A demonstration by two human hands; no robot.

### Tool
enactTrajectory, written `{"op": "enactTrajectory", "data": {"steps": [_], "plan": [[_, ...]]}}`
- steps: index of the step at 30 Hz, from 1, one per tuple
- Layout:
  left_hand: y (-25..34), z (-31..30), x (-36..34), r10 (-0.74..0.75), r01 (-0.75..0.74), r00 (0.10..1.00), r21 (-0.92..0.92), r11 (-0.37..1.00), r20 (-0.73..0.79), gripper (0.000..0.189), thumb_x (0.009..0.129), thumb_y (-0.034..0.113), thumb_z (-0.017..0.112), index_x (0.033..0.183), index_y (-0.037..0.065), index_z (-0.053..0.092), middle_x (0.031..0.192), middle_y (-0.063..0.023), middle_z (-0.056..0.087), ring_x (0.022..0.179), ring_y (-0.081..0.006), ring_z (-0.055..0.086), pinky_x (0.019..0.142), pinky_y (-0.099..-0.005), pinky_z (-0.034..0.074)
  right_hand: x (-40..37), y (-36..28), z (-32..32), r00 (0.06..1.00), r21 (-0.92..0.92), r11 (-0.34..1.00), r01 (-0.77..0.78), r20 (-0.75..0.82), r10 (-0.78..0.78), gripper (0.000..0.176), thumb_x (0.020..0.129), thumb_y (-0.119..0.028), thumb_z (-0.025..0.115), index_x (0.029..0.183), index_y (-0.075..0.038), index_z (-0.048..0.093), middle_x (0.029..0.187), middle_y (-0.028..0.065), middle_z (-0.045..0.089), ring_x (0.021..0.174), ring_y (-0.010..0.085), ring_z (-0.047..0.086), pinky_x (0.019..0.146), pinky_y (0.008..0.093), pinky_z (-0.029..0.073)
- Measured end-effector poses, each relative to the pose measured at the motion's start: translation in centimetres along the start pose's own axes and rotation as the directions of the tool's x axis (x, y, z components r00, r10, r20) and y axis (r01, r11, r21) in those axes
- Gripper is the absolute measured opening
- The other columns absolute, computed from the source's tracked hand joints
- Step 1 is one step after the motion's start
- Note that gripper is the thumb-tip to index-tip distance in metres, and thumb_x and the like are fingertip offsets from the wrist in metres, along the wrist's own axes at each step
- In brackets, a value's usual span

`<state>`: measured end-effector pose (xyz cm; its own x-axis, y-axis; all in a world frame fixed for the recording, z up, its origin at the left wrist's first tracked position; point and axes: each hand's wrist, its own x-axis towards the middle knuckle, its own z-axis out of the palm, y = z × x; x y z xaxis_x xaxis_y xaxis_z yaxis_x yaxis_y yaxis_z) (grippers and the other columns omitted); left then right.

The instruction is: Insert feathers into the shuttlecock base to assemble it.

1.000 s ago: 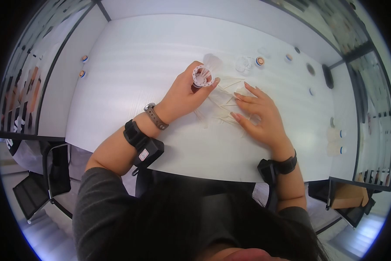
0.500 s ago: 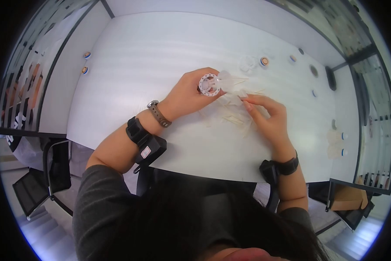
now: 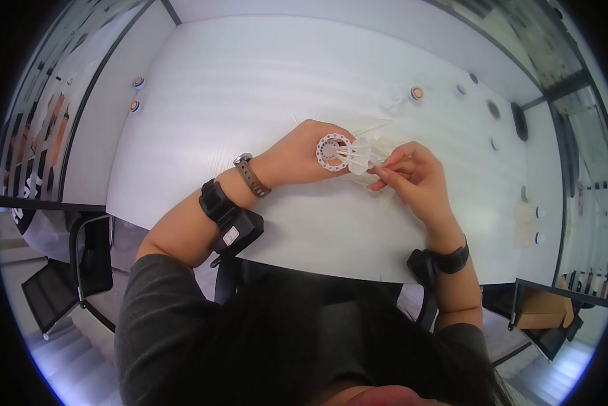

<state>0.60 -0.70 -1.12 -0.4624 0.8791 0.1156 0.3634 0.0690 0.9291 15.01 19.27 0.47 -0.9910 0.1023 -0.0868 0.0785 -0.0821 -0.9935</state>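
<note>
My left hand (image 3: 302, 154) is wrapped round a white ring-shaped holder (image 3: 322, 161) with a row of holes round its rim. Several white shuttlecock feathers (image 3: 360, 154) fan out from the holder's right side, their pale quills pointing into its middle. Close to those feathers, the thumb and fingers of my right hand (image 3: 415, 181) are pinched together on a feather, most of which is hidden by the fingers. More loose feathers (image 3: 384, 143) lie on the table behind and between the hands.
Round blue-and-white pieces with orange centres, one of them (image 3: 417, 93), stand at the back right; two more (image 3: 135, 106) are at the left edge. Two shuttlecocks (image 3: 526, 237) lie at the right. Partitions border the white table (image 3: 250, 74). A dark oblong object (image 3: 518, 122) is against the right partition.
My left hand and the holder have shifted slightly down and right, turning so the feathers show spread out. My right hand has come closer to them, its fingers more curled.
</note>
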Motion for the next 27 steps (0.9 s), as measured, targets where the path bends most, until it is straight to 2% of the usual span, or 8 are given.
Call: {"op": "enactTrajectory", "data": {"steps": [2, 5, 6, 10, 12, 16, 22, 27], "plan": [[0.6, -0.1, 0.1, -0.023, 0.022, 1.0, 0.04, 0.999, 0.017, 0.015, 0.082, 0.013, 0.076, 0.095, 0.005, 0.072, 0.088, -0.0065, 0.072, 0.079, -0.0127, 0.066, 0.075, -0.0268, 0.053, 0.0, 0.2, -0.1, 1.0, -0.003, 1.0, 0.005, 0.021, -0.005, 0.017, 0.09, 0.0, 0.067, 0.099, -0.001, 0.053, 0.086, 0.0105, 0.071, 0.083, 0.0184, 0.072, 0.073, 0.0254, 0.055], [-0.6, 0.2, 0.1, 0.09, -0.09, 0.995, -0.013, 0.996, -0.046, 0.016, 0.084, 0.018, 0.077, 0.091, 0.004, 0.072, 0.081, -0.0053, 0.07, 0.072, -0.0111, 0.063, 0.069, -0.0264, 0.051, -0.1, 0.2, 0.0, 0.999, -0.018, 1.0, 0.013, 0.032, -0.013, 0.017, 0.09, -0.001, 0.067, 0.1, -0.001, 0.053, 0.087, 0.0109, 0.072, 0.082, 0.0182, 0.072, 0.075, 0.0259, 0.055], [0.1, 0.2, 0.1, 0.013, -0.013, 0.998, -0.007, 1.0, -0.063, 0.018, 0.084, 0.02, 0.078, 0.088, 0.004, 0.071, 0.078, -0.0037, 0.069, 0.071, -0.0102, 0.062, 0.068, -0.0259, 0.05, -0.1, 0.3, -0.2, 1.0, -0.023, 1.0, 0.014, 0.027, -0.014, 0.017, 0.091, -0.002, 0.067, 0.1, -0.001, 0.053, 0.088, 0.0112, 0.072, 0.082, 0.0181, 0.072, 0.075, 0.0259, 0.055], [0.6, 0.1, 0.1, -0.013, 0.012, 0.997, -0.003, 1.0, -0.07, 0.016, 0.084, 0.019, 0.078, 0.087, 0.005, 0.071, 0.078, -0.0033, 0.069, 0.07, -0.0094, 0.06, 0.067, -0.0253, 0.049, -0.2, -0.8, -0.1, 1.0, -0.068, 0.997, -0.029, -0.007, 0.029, 0.02, 0.091, -0.003, 0.066, 0.107, 0.0, 0.054, 0.09, 0.013, 0.073, 0.081, 0.0181, 0.072, 0.075, 0.0258, 0.054], [0.6, 0.2, 0.2, 0.038, -0.037, 0.998, 0.02, 0.999, -0.05, 0.016, 0.083, 0.019, 0.078, 0.087, 0.005, 0.071, 0.078, -0.0034, 0.069, 0.07, -0.0098, 0.06, 0.067, -0.0255, 0.049, -0.3, -1.4, 0.0, 0.998, -0.115, 0.992, -0.057, -0.012, 0.055, 0.023, 0.092, -0.004, 0.066, 0.111, 0.0, 0.055, 0.091, 0.0141, 0.074, 0.081, 0.0182, 0.072, 0.074, 0.0248, 0.053], [-0.3, 0.3, 0.1, 0.155, -0.155, 0.987, 0.019, 0.988, -0.038, 0.016, 0.081, 0.018, 0.079, 0.087, 0.005, 0.071, 0.078, -0.004, 0.069, 0.071, -0.0113, 0.06, 0.068, -0.0263, 0.049, -0.4, -1.4, 0.3, 0.993, -0.104, 0.989, -0.105, 0.049, 0.111, 0.022, 0.092, -0.007, 0.067, 0.11, -0.002, 0.055, 0.091, 0.014, 0.074, 0.077, 0.0172, 0.072, 0.065, 0.0218, 0.049], [0.3, 0.1, -0.2, 0.106, -0.106, 0.994, 0.003, 0.994, -0.023, 0.016, 0.083, 0.018, 0.078, 0.085, 0.005, 0.07, 0.076, -0.0041, 0.068, 0.069, -0.0109, 0.058, 0.065, -0.0268, 0.048, -0.2, -0.9, 0.0, 0.995, -0.14, 0.987, -0.079, 0.051, 0.087, 0.022, 0.092, -0.012, 0.067, 0.11, -0.003, 0.057, 0.086, 0.0119, 0.074, 0.072, 0.0131, 0.072, 0.049, 0.0178, 0.037], [0.7, -0.1, -0.1, 0.067, -0.066, 0.997, 0.039, 0.997, -0.024, 0.016, 0.085, 0.019, 0.077, 0.082, 0.005, 0.069, 0.073, -0.0033, 0.066, 0.066, -0.0104, 0.057, 0.063, -0.0257, 0.047, 0.0, -1.2, -0.1, 0.997, -0.143, 0.987, -0.076, -0.026, 0.073, 0.022, 0.093, -0.011, 0.066, 0.112, -0.002, 0.06, 0.081, 0.0098, 0.073, 0.071, 0.0135, 0.072, 0.048, 0.0172, 0.036]]}}
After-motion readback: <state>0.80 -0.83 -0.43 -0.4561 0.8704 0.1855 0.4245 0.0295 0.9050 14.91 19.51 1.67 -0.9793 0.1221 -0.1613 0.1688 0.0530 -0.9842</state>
